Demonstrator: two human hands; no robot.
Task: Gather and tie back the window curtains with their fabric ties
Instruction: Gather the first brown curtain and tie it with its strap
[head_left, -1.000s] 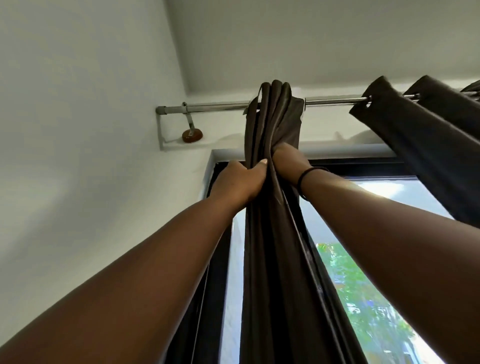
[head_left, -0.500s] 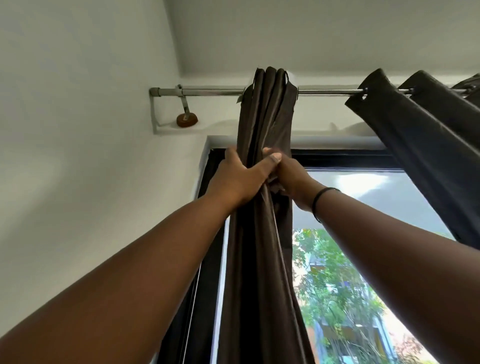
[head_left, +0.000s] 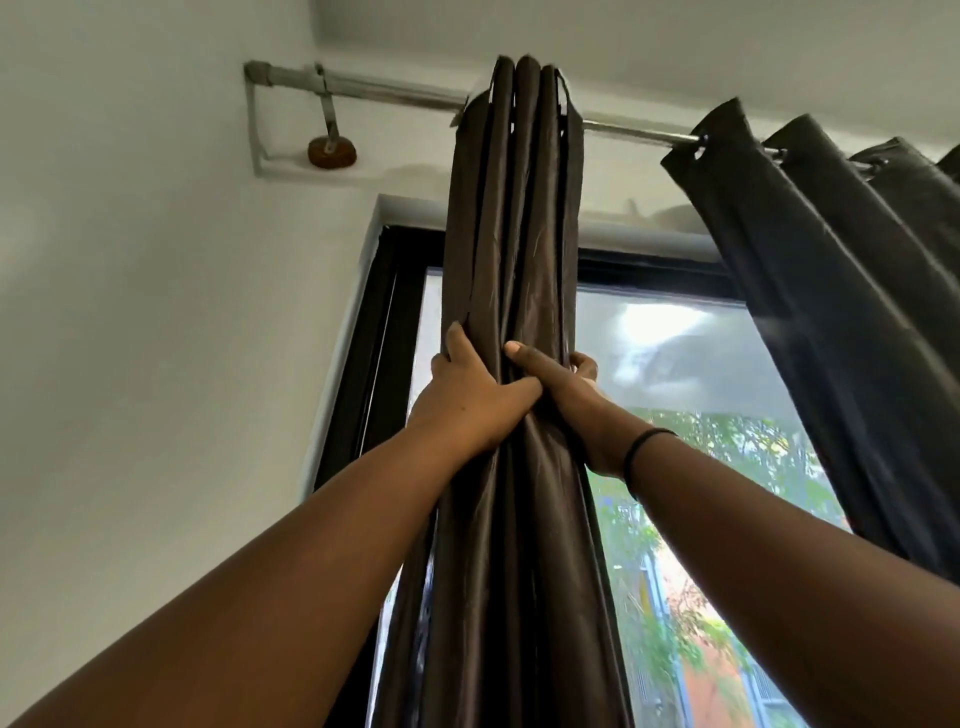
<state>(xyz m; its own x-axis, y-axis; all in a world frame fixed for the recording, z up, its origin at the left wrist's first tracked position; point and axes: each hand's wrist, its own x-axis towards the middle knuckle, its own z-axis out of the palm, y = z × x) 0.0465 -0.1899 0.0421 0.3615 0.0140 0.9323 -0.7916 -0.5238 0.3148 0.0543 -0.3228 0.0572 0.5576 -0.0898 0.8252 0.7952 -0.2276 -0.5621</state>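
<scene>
Dark brown satin-like fabric forms the gathered curtain (head_left: 514, 234), bunched into tight vertical folds and hanging from the metal rod (head_left: 395, 96) in front of the window (head_left: 675, 364). The left hand (head_left: 470, 397) grasps the left side of the bundle, thumb lying across the front folds and fingers curled behind the left edge. The right hand (head_left: 569, 387) grasps the right side at the same height, thumb on the front, fingers wrapped around the rear edge; both grips are clenched on the fabric, and the two thumbs touch. A black band (head_left: 647, 449) circles the right wrist. A second curtain (head_left: 831, 312), less tightly gathered, hangs from the same rod to the right. A bracket (head_left: 330, 127) fixes the rod to the white wall.
</scene>
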